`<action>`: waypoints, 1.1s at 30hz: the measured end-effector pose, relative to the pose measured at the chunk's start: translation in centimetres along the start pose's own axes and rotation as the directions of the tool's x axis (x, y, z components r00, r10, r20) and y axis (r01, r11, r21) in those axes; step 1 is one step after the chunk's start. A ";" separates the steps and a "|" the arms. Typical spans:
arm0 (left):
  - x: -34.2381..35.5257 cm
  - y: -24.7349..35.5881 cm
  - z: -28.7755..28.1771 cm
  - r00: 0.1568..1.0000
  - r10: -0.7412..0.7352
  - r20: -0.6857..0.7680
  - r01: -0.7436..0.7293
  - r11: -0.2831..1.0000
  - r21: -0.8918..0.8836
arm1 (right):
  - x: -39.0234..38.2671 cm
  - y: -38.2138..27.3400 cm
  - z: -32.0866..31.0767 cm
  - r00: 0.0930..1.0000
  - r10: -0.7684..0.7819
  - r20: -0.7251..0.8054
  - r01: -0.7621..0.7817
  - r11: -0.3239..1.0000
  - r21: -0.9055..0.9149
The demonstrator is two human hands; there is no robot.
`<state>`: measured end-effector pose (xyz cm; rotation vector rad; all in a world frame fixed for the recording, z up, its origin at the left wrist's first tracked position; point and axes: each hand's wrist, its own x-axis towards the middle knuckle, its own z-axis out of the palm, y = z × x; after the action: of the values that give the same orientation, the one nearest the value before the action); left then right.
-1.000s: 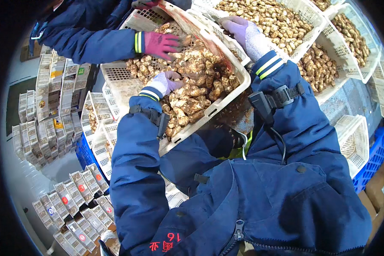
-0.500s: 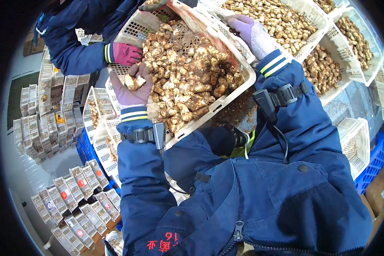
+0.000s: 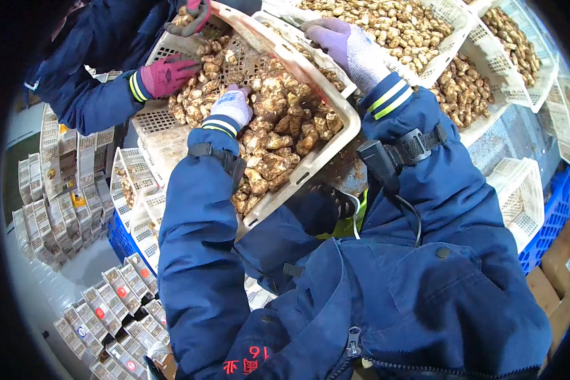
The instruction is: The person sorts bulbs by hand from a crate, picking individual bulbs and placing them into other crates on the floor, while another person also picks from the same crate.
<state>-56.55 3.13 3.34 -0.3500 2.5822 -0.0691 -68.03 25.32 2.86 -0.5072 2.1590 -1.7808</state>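
Note:
In front of me a large white plastic crate [image 3: 285, 193] is tilted, with a heap of knobbly brown-and-cream mushrooms [image 3: 272, 149] in it. My left hand [image 3: 233, 107], in a white and lilac glove, lies back upward on the heap; its fingers are mostly hidden among the mushrooms. Over a narrow white basket [image 3: 335, 79] behind the crate's far right wall, my right hand [image 3: 345, 47] has its lilac-gloved fingers together and bent down. What lies under those fingers is hidden.
Across the crate, a co-worker's pink-gloved hand [image 3: 169, 75] rests on the mushrooms; their other hand [image 3: 199, 14] holds a mushroom [image 3: 182, 18]. White baskets of sorted mushrooms [image 3: 386, 28] stand far right. A white basket [image 3: 519, 196] is at right. Stacked baskets [image 3: 101, 304] fill the left.
My left hand, palm up with a mushroom piece before, has turned over and moved right onto the heap; the piece is out of sight. The co-worker's upper hand now shows a mushroom.

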 end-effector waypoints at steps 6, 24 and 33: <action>-3.1 -4.1 1.8 0.997 -0.008 -0.081 -0.035 0.852 -0.522 | -0.5 -0.8 0.1 0.997 0.080 0.017 -0.081 0.997 0.020; -11.4 -3.1 -0.9 0.968 0.139 -0.208 -0.078 -0.621 -0.780 | -0.9 -0.8 0.4 0.993 -0.105 0.057 0.104 0.994 0.024; -3.9 4.0 -0.6 0.851 0.138 -0.506 -0.399 0.796 -0.455 | -0.7 -1.0 -0.1 1.000 0.012 -0.013 -0.012 1.000 -0.005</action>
<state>-54.57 7.99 5.38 -0.1530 3.0514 0.8109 -67.40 25.54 3.86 -0.4837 2.1709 -1.7783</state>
